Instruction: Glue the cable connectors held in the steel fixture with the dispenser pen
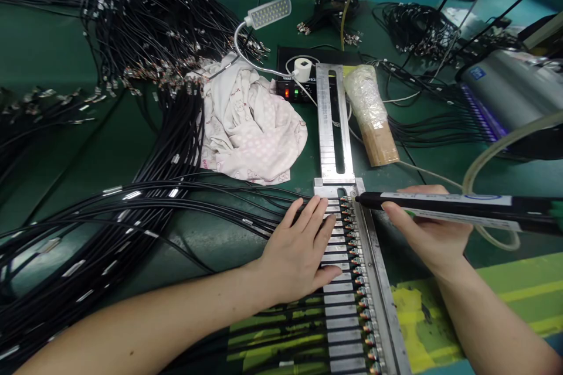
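Observation:
My left hand (295,249) lies palm down on the metal fixture (341,322), fingers stretched out over the black cables. Those cables (303,328) run side by side across slots in the fixture, their small metal connector ends (361,290) lined up along its right-hand rail. In my right hand (433,234) is a long black dispensing syringe (444,206) with white labels, held nearly level. Its narrow tip points left, close to the connector at the far end of the row. Whether tip and connector touch, I cannot tell.
A crumpled pink-white cloth (253,129) and a cable heap (153,29) lie left. Behind the fixture are a lit control box (299,94) and an LED lamp (269,13). A wrapped block (373,117) and a silver machine (514,94) glowing purple stand right, near a clear hose (484,158).

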Demonstrator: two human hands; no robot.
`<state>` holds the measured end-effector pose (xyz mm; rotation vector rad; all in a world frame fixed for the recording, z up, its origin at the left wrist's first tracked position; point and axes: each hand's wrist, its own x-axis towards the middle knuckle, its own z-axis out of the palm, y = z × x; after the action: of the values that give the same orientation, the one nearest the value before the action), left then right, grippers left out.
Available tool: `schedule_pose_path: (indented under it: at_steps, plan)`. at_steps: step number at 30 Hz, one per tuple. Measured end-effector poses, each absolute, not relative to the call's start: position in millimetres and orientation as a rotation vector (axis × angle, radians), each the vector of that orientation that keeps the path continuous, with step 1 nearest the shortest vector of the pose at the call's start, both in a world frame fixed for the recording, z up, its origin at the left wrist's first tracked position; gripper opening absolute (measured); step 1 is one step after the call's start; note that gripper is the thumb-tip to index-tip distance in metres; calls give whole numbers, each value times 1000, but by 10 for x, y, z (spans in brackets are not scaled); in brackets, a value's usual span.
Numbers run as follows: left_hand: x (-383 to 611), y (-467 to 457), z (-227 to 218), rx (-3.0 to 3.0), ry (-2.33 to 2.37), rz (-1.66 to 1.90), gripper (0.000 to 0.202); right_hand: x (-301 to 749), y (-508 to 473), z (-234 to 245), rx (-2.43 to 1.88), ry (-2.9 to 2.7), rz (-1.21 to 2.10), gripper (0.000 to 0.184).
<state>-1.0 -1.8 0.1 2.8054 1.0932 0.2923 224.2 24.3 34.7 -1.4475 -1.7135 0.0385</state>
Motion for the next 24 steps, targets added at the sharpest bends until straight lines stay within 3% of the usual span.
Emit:
schedule_pose_path:
  at_steps: [24]
  plan:
    - [-2,-17,13,2816,1108,298,70,2244,154,333,-1346,-1699,93,19]
